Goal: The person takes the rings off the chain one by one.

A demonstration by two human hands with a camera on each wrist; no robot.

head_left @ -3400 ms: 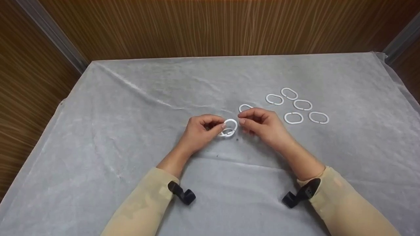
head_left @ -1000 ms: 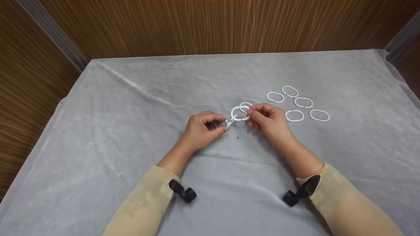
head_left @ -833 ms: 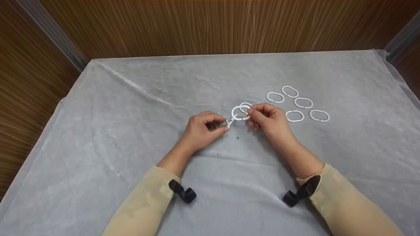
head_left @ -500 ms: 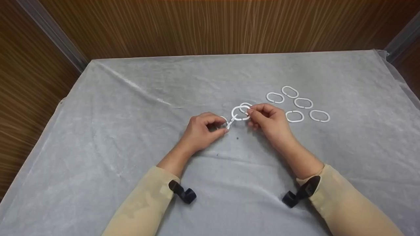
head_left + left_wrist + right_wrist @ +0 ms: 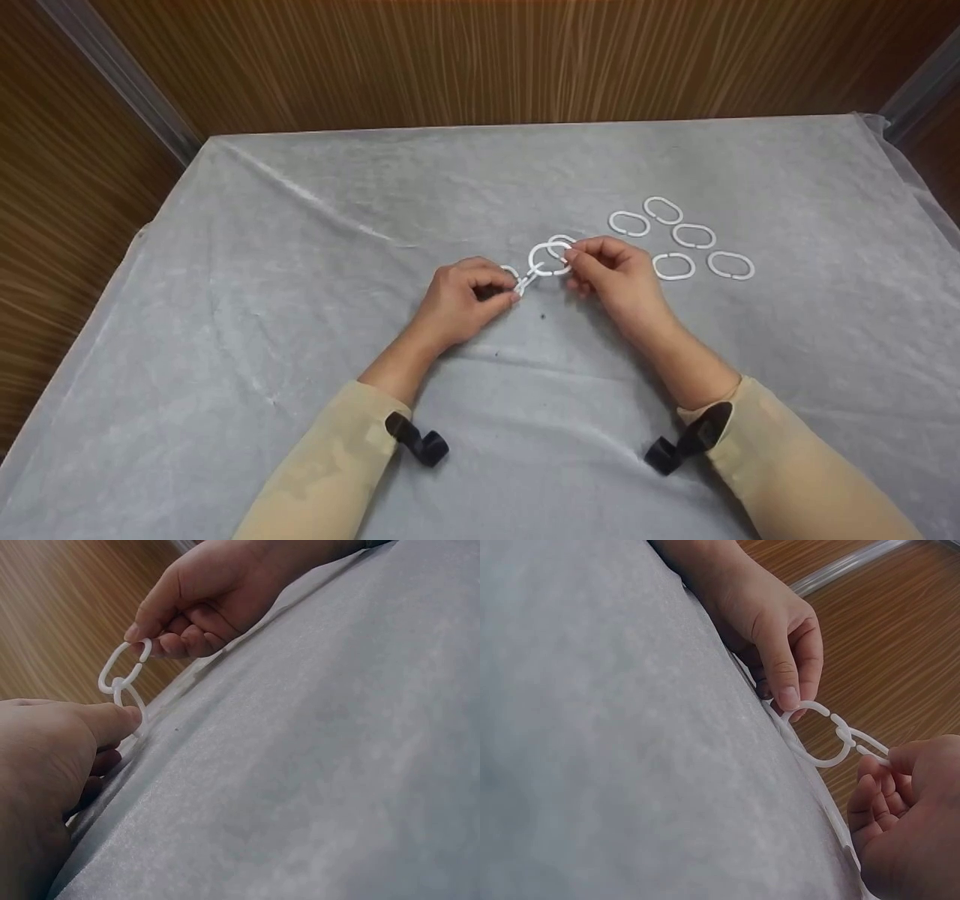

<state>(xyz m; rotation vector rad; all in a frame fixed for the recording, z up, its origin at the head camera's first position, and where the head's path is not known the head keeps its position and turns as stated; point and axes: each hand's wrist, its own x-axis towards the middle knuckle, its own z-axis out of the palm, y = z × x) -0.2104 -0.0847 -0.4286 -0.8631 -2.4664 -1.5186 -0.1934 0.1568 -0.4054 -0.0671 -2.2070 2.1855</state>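
Observation:
My left hand [image 5: 465,300] pinches a white plastic oval link [image 5: 529,278], seen nearly edge-on in the head view, between thumb and forefinger. My right hand [image 5: 613,274] pinches the far end of a second white link [image 5: 532,259], turned face-on. The two links are hooked through each other, as the left wrist view shows with the upper link [image 5: 103,676] and the lower link [image 5: 141,701]. Each has a small gap in its loop. A white arc [image 5: 510,269] shows behind my left fingertips; I cannot tell whether it is a further link.
Another white link [image 5: 559,238] lies just behind the right-hand link, partly covered by my fingers. Several loose links [image 5: 694,235] lie on the grey cloth [image 5: 337,225] to the right. A wood-grain panel [image 5: 480,60] stands along the table's far edge.
Earlier my right fingers showed no link, and a ring stood face-on at my left hand. Now the right hand pinches a link hooked to the left one. In the last second, only my left fingers shifted slightly.

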